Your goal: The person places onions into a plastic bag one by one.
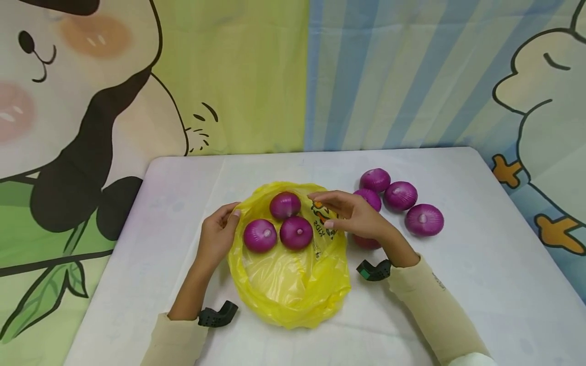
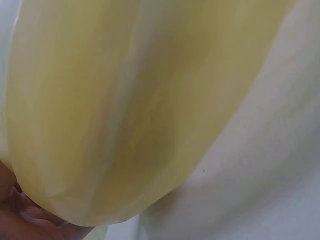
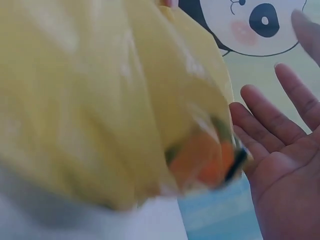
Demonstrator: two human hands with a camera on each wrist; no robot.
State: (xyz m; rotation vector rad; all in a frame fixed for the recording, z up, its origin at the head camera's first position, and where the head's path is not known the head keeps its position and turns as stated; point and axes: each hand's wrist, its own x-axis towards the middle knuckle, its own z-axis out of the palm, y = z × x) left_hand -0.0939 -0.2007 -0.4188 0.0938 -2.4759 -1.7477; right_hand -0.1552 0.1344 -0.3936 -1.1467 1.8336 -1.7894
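Yellow bag (image 1: 270, 302) is gaping upward between the fingers of the two hands, its rim slumping outward all round. The left hand (image 1: 216, 236) is pinching that rim at the bag's left side, thumb and fingers gripping the thin film. The right hand (image 1: 359, 217) is holding nothing: its fingers are extending loosely above the rim on the right side, with the thumb standing apart from them; whether any fingertip is touching the film, I cannot tell. Three onions (image 1: 296, 233) are lying inside the bag, clustering between the left fingers and the right ones. At least five more onions (image 1: 400, 195) are resting on the surface (image 1: 178, 203) around and to the right of the right fingers, two of them partly hiding behind that hand.

The bag is looking light, limp and slippery, so it is probably giving way wherever nothing is supporting it, and a hard tug at one spot would be risking a tear. Its rim is offering the best hold, ideally with several fingers sharing a gathered fold. The onions are appearing firm, smooth and round, heavier than the film, and probably rolling at a slight push; fingers would be holding them best around the widest part
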